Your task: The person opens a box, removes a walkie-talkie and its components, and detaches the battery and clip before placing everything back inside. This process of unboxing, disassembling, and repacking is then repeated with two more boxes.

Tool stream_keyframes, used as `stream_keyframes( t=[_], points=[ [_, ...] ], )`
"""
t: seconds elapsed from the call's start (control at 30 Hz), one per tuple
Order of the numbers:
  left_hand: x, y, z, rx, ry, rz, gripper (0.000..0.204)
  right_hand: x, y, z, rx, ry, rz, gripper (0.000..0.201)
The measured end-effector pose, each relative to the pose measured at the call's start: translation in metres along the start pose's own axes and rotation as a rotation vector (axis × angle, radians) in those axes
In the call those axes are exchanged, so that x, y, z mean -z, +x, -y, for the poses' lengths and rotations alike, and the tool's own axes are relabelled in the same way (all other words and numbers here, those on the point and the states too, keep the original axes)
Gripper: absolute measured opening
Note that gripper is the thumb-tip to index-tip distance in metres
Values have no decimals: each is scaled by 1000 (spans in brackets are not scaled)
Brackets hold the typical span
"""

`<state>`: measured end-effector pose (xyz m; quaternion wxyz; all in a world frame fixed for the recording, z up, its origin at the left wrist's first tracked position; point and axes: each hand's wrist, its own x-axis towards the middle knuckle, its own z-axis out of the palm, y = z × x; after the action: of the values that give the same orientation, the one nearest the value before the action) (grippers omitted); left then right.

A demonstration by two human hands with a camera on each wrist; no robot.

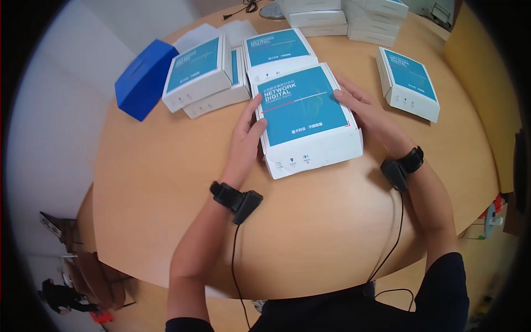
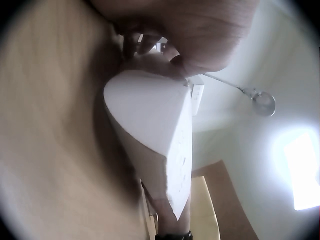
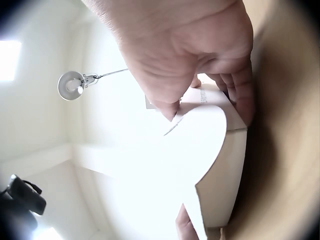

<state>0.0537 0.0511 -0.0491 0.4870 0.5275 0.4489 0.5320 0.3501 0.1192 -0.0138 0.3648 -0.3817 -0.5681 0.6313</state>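
Note:
A white cardboard box with a teal "NETWORK DIGITAL" top lies in front of me, gripped between both hands. My left hand holds its left side, thumb along the upper edge. On the opposite side my right hand has its thumb over the top edge and its fingers down the side wall. The left wrist view shows the box's white end with a rounded flap edge. In the right wrist view, another rounded flap stands out from the side wall, below the palm.
Behind it lies a similar teal-topped box. Two more are stacked at left, beside a blue box. One box stands apart at right. White boxes are piled at the back. Black cables run from both wrist cameras.

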Motion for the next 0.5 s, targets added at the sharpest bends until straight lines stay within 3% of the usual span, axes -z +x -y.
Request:
stream_keyframes(
  t=[0.03,0.13,0.23,0.37,0.47,0.5],
  points=[
    [1,-2,-7,93,-60,9,60,-2,-2,2,-3,12,-17,61],
    [11,2,0,-108,33,80,59,9,7,-7,-40,257,-36,61],
    [10,2,-3,-369,491,132,64,12,-2,2,-23,304,10,60],
    [-11,-6,-25,-592,823,156,84,11,0,2,-51,281,47,56],
    [-22,-10,-20,-528,491,130,90,9,-1,0,-57,289,82,57],
    [-21,-9,-19,-559,554,135,90,7,-1,-1,-65,281,65,58]
  ],
)
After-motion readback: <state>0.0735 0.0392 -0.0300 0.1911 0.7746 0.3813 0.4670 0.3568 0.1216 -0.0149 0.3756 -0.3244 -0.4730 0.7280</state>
